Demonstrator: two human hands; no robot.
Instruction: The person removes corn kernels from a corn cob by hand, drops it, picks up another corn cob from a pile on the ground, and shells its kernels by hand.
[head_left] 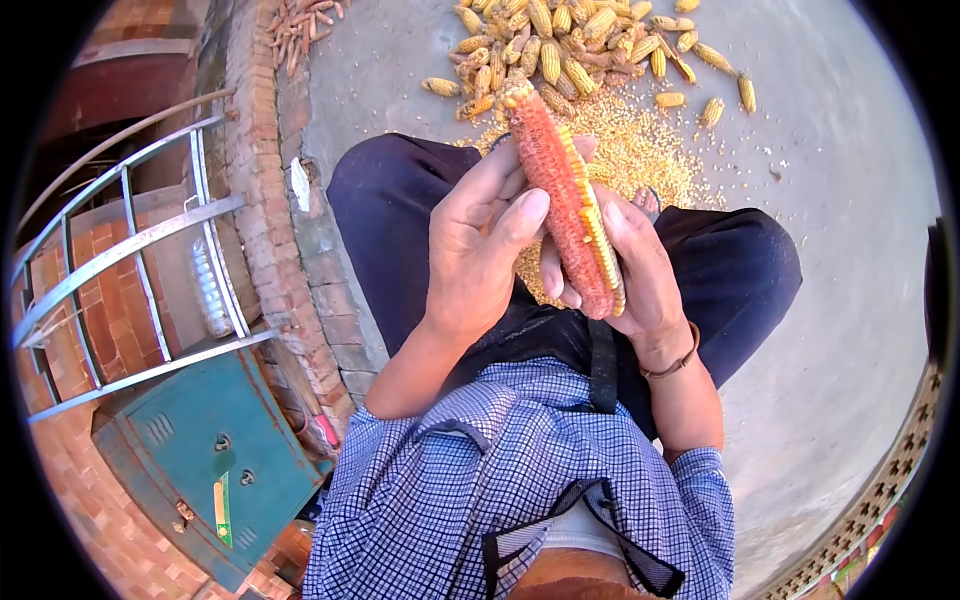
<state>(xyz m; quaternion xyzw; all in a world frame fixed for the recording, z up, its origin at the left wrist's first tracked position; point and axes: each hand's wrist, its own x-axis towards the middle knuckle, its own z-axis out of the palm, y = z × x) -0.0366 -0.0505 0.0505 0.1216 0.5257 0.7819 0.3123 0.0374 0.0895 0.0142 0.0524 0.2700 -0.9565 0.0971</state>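
Between both hands, above my lap, is a corn cob. Most of its visible face is bare and reddish, with a strip of yellow kernels along the right side and a few at the tip. My left hand grips the cob from the left, its thumb pressed on the bare face. My right hand is wrapped round the right side, its thumb by the kernel strip. Behind the cob, loose yellow kernels lie spread on the ground between my legs.
A heap of corn cobs with kernels on lies ahead on the concrete floor. Stripped cobs are at the upper left. On the left are a brick edge, a metal rail frame and a green metal cabinet.
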